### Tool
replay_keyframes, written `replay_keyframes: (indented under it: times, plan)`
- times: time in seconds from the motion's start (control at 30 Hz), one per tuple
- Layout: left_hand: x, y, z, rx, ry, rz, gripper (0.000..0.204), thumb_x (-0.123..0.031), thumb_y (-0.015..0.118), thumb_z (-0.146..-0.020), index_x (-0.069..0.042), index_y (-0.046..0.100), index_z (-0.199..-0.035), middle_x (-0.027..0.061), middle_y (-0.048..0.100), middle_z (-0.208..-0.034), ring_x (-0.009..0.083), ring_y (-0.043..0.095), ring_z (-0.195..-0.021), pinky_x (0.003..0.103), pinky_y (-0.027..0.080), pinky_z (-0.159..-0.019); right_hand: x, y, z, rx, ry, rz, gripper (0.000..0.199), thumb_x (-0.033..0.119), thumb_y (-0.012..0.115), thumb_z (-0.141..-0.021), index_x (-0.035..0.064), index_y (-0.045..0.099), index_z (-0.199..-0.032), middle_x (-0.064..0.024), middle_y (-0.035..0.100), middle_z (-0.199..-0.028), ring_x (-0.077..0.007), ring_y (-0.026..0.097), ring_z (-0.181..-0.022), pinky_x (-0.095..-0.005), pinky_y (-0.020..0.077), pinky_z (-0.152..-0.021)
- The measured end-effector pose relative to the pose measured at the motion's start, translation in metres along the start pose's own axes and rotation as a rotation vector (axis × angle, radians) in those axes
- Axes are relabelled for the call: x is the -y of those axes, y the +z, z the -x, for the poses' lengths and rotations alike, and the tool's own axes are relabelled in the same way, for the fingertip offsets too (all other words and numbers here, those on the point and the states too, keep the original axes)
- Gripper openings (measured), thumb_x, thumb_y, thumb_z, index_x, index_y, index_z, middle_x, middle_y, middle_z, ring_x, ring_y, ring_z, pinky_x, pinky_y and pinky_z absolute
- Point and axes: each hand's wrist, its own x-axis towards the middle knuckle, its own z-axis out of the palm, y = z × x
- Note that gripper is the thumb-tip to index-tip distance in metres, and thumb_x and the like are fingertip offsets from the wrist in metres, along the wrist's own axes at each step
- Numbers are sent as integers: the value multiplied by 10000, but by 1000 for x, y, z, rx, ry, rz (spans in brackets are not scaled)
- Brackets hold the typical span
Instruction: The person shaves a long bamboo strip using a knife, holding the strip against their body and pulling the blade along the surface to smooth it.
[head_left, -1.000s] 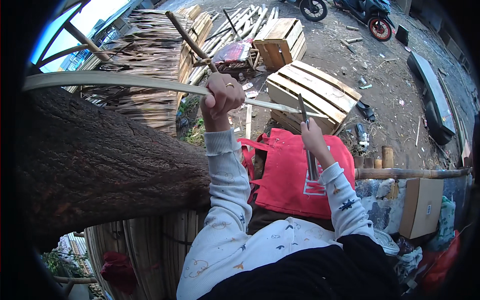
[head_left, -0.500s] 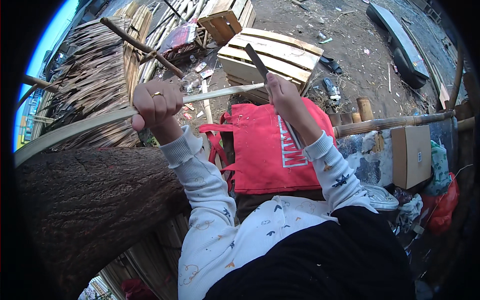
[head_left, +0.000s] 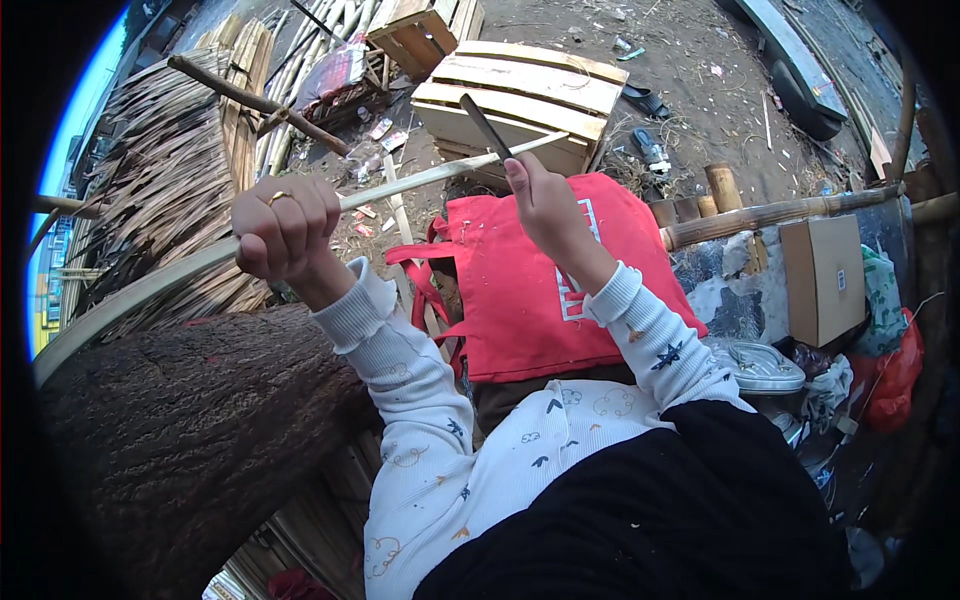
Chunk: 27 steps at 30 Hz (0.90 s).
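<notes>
My left hand [head_left: 287, 225], with a gold ring on one finger, is closed in a fist around a long pale bamboo strip [head_left: 410, 182]. The strip bends down to the far left over a thick brown trunk [head_left: 210, 400], and its thin end points up to the right. My right hand [head_left: 548, 215] grips a knife [head_left: 483, 124] with a narrow dark blade tilted up to the left. The blade meets the strip near its thin end, my thumb beside it. Fingers hide the handle. Below my hands, a red cloth bag [head_left: 505, 300] lies over my lap.
Wooden crates [head_left: 520, 95] stand ahead on littered dirt. A stack of dry leaf panels [head_left: 160, 180] and a branch [head_left: 250, 100] are at the left. To the right are a bamboo rail [head_left: 780, 215], a cardboard box [head_left: 815, 280], a silver case [head_left: 758, 368] and a red plastic bag [head_left: 890, 385].
Both hands have shifted slightly left in the picture, along with the background. The strip slants more steeply, and more of its thin end shows beyond the blade. Both grips stay closed.
</notes>
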Motion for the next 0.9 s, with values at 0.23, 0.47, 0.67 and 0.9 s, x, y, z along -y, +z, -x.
replay_keyframes:
  times: [0.23,0.47,0.67,0.9]
  plan:
    - [6,7,-3,-6,-9,26,499,-221,484,-867,-176,291,-409,-96,269,-345,11,197,-275,165,145,-322,-58,28,7,-83,227,314,327,301,376,-920,6,455,-801,-207,556,-611,-395,542,-545,-476,409,-476]
    - [4,3,0,-13,16,23,494,-221,503,-856,-175,280,-419,-96,275,-358,11,202,-283,168,140,-320,-15,1,8,125,136,177,301,273,473,-865,-28,489,-854,-239,560,-693,-394,556,-675,-450,414,-582]
    - [5,2,-4,-4,14,40,490,-206,514,-845,-173,283,-414,-92,275,-358,7,210,-288,164,143,-318,-34,1,-7,130,37,157,191,124,549,-750,-39,494,-833,-233,562,-692,-381,564,-666,-435,426,-584]
    - [1,2,-1,21,7,54,495,-204,502,-852,-142,298,-405,-74,286,-349,33,216,-273,182,147,-303,-34,18,-17,99,158,317,154,119,572,-744,-30,547,-771,-215,592,-713,-374,595,-715,-437,482,-642]
